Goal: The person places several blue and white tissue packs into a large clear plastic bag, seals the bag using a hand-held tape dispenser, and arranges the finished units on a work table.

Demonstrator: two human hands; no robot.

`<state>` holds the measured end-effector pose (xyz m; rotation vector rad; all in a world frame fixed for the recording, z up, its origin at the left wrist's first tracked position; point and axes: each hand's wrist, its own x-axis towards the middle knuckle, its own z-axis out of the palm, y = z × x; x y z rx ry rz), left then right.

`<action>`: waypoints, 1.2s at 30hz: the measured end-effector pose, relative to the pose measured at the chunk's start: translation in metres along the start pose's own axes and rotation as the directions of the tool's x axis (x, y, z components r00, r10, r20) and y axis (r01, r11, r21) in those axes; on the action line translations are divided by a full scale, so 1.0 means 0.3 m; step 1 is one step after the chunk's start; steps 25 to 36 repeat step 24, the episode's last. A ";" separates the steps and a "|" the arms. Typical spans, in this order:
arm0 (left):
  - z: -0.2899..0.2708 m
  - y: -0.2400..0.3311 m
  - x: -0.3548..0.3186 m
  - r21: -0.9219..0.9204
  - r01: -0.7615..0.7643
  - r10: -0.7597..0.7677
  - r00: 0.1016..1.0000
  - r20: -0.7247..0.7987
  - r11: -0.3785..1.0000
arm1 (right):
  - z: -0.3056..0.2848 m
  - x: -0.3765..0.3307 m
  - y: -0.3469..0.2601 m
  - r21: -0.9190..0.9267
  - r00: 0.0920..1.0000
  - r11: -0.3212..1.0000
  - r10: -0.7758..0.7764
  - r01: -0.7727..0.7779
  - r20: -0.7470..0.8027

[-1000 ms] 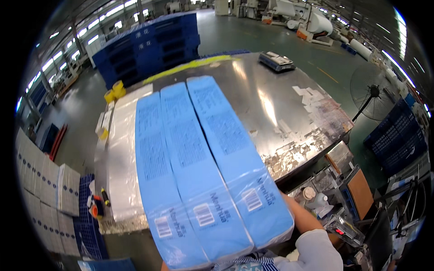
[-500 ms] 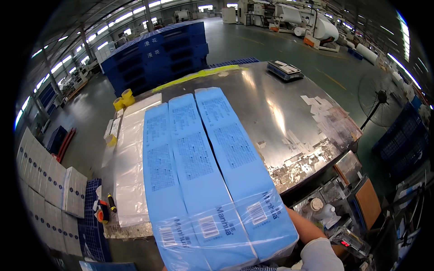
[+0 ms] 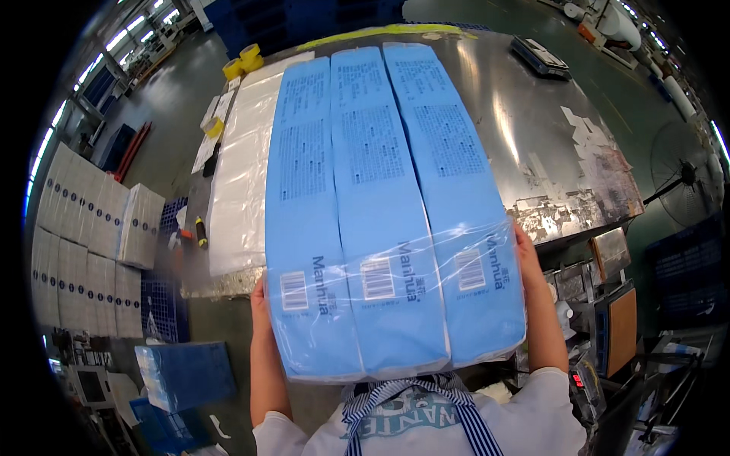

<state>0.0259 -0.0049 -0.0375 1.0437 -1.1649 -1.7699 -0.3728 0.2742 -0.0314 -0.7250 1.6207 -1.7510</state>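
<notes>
Three long light-blue soft packs lie side by side in front of me, running away over the table. Clear plastic film wraps their near ends, where barcodes and dark lettering show through. At the left side of the near end, my left hand grips the bundle, its fingers mostly hidden by the packs. Opposite it, my right hand holds the right side, with its fingers partly hidden too. The near end extends past the table's front edge, close to my body.
Flat clear plastic bags lie on the metal table, left of the packs. Yellow tape rolls and a yellow-black cutter are along the left edge. A scale stands far right. White packs are stacked at left.
My view has tilted down, so both forearms and my striped apron straps now show. Both hands are visible at the sides of the packs; earlier the left one was hidden.
</notes>
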 end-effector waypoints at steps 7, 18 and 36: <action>-0.001 0.013 0.105 0.036 -0.256 0.252 0.963 0.098 0.966 | -0.015 0.095 -0.030 0.131 0.997 0.988 -0.077 0.079 -0.020; 0.112 -0.002 0.366 -0.176 -0.188 0.202 0.978 0.061 0.966 | -0.026 0.427 0.073 -0.022 0.954 0.959 -0.283 0.282 -0.101; 0.186 0.034 0.436 -0.170 -0.044 0.052 0.998 0.047 0.984 | 0.000 0.511 0.098 0.023 0.957 0.959 -0.280 0.283 -0.079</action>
